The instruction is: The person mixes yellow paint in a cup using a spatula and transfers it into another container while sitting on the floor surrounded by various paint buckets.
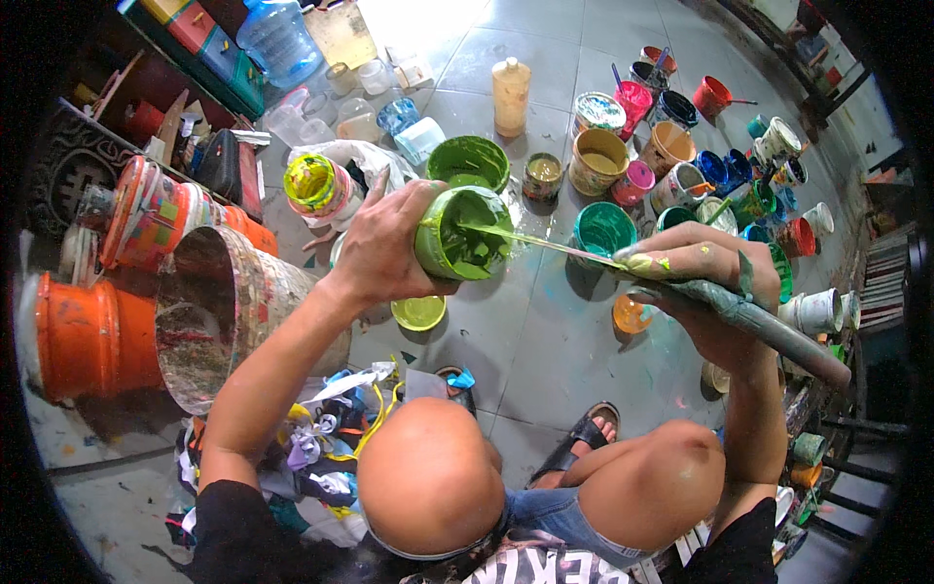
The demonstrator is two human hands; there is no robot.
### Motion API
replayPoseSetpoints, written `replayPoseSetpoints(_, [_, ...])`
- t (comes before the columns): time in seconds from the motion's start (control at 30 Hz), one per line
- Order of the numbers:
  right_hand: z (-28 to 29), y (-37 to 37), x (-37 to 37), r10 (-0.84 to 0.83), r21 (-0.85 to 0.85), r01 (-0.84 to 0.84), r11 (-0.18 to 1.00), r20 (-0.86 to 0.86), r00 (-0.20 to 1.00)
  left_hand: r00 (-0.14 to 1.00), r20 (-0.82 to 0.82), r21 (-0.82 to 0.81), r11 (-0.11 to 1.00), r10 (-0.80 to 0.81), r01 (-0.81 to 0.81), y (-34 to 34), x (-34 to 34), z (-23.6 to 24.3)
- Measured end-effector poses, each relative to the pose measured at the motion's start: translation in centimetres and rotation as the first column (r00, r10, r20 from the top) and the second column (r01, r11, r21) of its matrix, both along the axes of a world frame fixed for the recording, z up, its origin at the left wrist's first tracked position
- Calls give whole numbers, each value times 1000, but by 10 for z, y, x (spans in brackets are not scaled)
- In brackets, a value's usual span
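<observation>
My left hand (pixel 381 241) grips a small tub of green paint (pixel 440 241), tilted so that its open mouth faces right. Thick green paint coats the inside. In my right hand (pixel 702 265) is a paint-smeared stirring stick (pixel 559 247) with a thick grey handle (pixel 778 341); the fingers are closed round it. Its thin end reaches into the tub's mouth. Green paint marks my right fingers. Just behind the held tub stands a larger green paint bucket (pixel 469 161). Below it on the floor lies a round yellow-green lid or shallow pot (pixel 419 312).
Many open paint pots stand at right, among them a teal pot (pixel 604 232) and a tan one (pixel 599 161). A capped bottle (pixel 511 97) stands behind. Left are orange buckets (pixel 97 336) and a large stained bucket (pixel 282 302). Coloured scraps (pixel 331 438) lie beside my knee.
</observation>
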State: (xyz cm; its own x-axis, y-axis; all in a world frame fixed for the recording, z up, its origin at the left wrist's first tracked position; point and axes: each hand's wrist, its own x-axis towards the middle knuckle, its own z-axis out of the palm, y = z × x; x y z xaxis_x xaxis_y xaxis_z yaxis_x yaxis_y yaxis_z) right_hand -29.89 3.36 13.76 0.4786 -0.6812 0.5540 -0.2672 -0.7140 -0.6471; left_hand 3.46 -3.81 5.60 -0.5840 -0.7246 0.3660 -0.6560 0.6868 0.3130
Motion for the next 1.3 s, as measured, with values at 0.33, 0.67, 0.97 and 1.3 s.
replayPoseSetpoints(0.33, [-8, -85, 45, -49, -196, 37, 980, -56, 997, 995, 81, -126, 990, -56, 66, -70, 41, 23])
replayPoseSetpoints(0.67, [-62, -134, 48, -311, 110, 306, 945, 27, 950, 955, 254, -290, 929, -155, 228, -139, 27, 39])
replayPoseSetpoints(0.97, [-129, -173, 29, -329, 144, 334, 932, -54, 943, 874, 465, -313, 896, -143, 314, -177, 17, 24])
replayPoseSetpoints(1.3, [-134, -184, 44, -412, 709, 84, 700, 305, 859, 821, 546, -382, 822, -168, 422, -200, 13, 18])
